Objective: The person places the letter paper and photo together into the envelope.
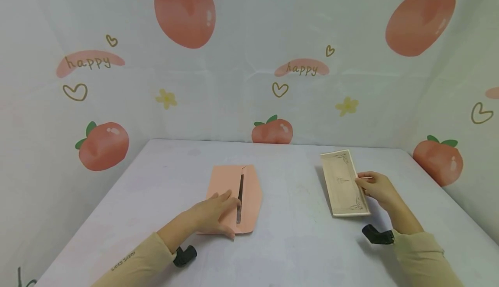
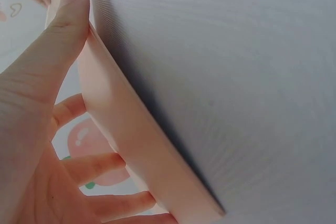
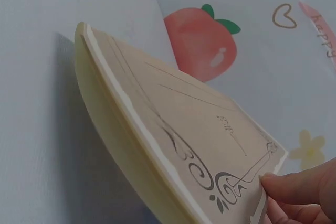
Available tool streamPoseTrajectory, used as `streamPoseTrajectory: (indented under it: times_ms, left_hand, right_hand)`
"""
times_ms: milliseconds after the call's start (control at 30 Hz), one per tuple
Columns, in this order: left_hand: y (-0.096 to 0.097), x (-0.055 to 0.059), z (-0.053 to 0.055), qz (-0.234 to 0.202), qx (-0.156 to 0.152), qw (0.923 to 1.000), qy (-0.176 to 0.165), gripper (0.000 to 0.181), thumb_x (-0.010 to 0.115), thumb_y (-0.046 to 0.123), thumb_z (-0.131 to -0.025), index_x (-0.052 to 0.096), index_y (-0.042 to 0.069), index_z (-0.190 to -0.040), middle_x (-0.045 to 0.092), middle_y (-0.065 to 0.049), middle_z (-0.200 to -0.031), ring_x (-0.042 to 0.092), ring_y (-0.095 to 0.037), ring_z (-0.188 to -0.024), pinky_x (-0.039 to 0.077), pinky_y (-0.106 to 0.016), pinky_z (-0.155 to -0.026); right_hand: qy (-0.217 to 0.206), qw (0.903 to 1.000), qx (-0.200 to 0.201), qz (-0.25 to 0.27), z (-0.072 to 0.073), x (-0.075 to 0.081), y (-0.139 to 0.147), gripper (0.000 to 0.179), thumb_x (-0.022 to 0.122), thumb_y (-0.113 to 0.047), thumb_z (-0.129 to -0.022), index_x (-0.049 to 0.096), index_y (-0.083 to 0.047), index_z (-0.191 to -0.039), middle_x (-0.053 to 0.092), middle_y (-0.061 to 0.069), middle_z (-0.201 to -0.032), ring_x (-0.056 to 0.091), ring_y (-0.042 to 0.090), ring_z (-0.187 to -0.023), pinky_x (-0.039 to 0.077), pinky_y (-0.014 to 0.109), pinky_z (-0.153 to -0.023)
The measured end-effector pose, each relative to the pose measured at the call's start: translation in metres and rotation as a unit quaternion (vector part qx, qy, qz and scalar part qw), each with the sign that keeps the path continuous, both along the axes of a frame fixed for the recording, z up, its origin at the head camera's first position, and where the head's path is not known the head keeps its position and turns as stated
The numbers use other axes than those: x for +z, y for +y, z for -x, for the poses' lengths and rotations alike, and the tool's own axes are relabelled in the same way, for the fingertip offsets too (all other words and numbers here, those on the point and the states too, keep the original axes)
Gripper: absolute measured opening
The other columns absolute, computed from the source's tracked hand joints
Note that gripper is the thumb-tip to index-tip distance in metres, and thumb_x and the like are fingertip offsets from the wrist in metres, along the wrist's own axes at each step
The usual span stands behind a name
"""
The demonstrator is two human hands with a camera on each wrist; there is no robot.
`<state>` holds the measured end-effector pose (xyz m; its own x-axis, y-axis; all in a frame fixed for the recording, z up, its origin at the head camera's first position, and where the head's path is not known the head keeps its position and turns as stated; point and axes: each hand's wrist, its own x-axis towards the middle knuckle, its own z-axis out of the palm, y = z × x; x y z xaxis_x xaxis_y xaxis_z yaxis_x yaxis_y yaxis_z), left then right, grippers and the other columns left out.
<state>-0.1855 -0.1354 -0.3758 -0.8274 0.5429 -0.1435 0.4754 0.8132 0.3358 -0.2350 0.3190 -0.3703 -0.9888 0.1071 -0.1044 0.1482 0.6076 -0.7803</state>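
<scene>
My left hand [image 1: 214, 213] rests on a pink envelope [image 1: 224, 176] lying on the table, its flap side toward the right. A narrow dark strip [image 1: 241, 187] runs lengthwise along the envelope beside the flap. In the left wrist view the thumb touches the near edge of the envelope [image 2: 131, 140], and the other fingers spread over its face. On the right, my right hand [image 1: 378, 188] pinches the side edge of a beige folded card [image 1: 340, 191] with scrollwork in its corners. The card [image 3: 194, 108] is tilted, one side raised, with a shadow beside it.
The white table [image 1: 288, 252] ends at a white backdrop cloth [image 1: 241, 79] printed with peaches, hearts and flowers. A black wrist mount [image 1: 185, 256] hangs below the left cuff, another black mount [image 1: 377, 235] by the right cuff.
</scene>
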Motion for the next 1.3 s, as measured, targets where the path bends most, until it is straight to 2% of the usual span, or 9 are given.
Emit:
streamPoseTrajectory:
  times_ms: [267, 500, 933, 1067, 1300]
  left_hand:
    - [0.000, 0.000, 0.000, 0.001, -0.001, 1.0000, 0.002, 0.077, 0.071, 0.060, -0.068, 0.041, 0.024, -0.130, 0.028, -0.021, -0.151, 0.032, -0.058, -0.129, 0.039, -0.066, -0.094]
    - [0.000, -0.001, 0.000, 0.003, 0.000, 1.0000, 0.001, 0.078, 0.071, 0.060, -0.068, 0.041, 0.024, -0.130, 0.028, -0.021, -0.151, 0.032, -0.058, -0.129, 0.039, -0.066, -0.093]
    - [0.000, 0.000, 0.001, 0.004, -0.001, 1.0000, 0.001, 0.077, 0.071, 0.059, -0.068, 0.041, 0.024, -0.130, 0.028, -0.022, -0.151, 0.032, -0.058, -0.129, 0.038, -0.067, -0.094]
    - [0.000, 0.000, 0.001, 0.003, -0.003, 1.0000, 0.006, 0.076, 0.071, 0.059, -0.069, 0.041, 0.024, -0.130, 0.029, -0.022, -0.150, 0.032, -0.058, -0.128, 0.039, -0.066, -0.094]
    - [0.000, 0.000, 0.000, 0.002, -0.003, 1.0000, 0.007, 0.075, 0.071, 0.059, -0.068, 0.042, 0.025, -0.128, 0.030, -0.021, -0.150, 0.033, -0.058, -0.128, 0.039, -0.067, -0.093]
  right_hand:
    - [0.007, 0.9998, 0.017, 0.007, 0.000, 0.003, -0.009, 0.048, 0.049, -0.018, -0.095, 0.038, 0.016, -0.127, 0.054, 0.035, -0.117, 0.053, -0.003, -0.074, 0.050, 0.016, -0.064]
    - [0.001, 0.9996, 0.027, 0.007, 0.001, 0.003, -0.015, 0.050, 0.050, -0.020, -0.096, 0.036, 0.012, -0.132, 0.051, 0.035, -0.123, 0.055, 0.000, -0.078, 0.051, 0.018, -0.066]
    - [0.023, 0.9982, 0.055, 0.011, 0.000, 0.007, -0.028, 0.049, 0.052, -0.014, -0.095, 0.035, 0.009, -0.134, 0.059, 0.028, -0.114, 0.056, 0.000, -0.077, 0.051, 0.018, -0.066]
    - [0.026, 0.9978, 0.059, 0.015, -0.001, 0.009, -0.033, 0.050, 0.053, -0.015, -0.094, 0.035, 0.008, -0.135, 0.058, 0.029, -0.116, 0.057, 0.001, -0.079, 0.052, 0.018, -0.067]
    - [0.044, 0.9949, 0.076, 0.049, 0.000, 0.009, -0.040, 0.051, 0.054, -0.010, -0.093, 0.033, 0.008, -0.136, 0.059, 0.028, -0.115, 0.059, 0.000, -0.078, 0.053, 0.018, -0.068]
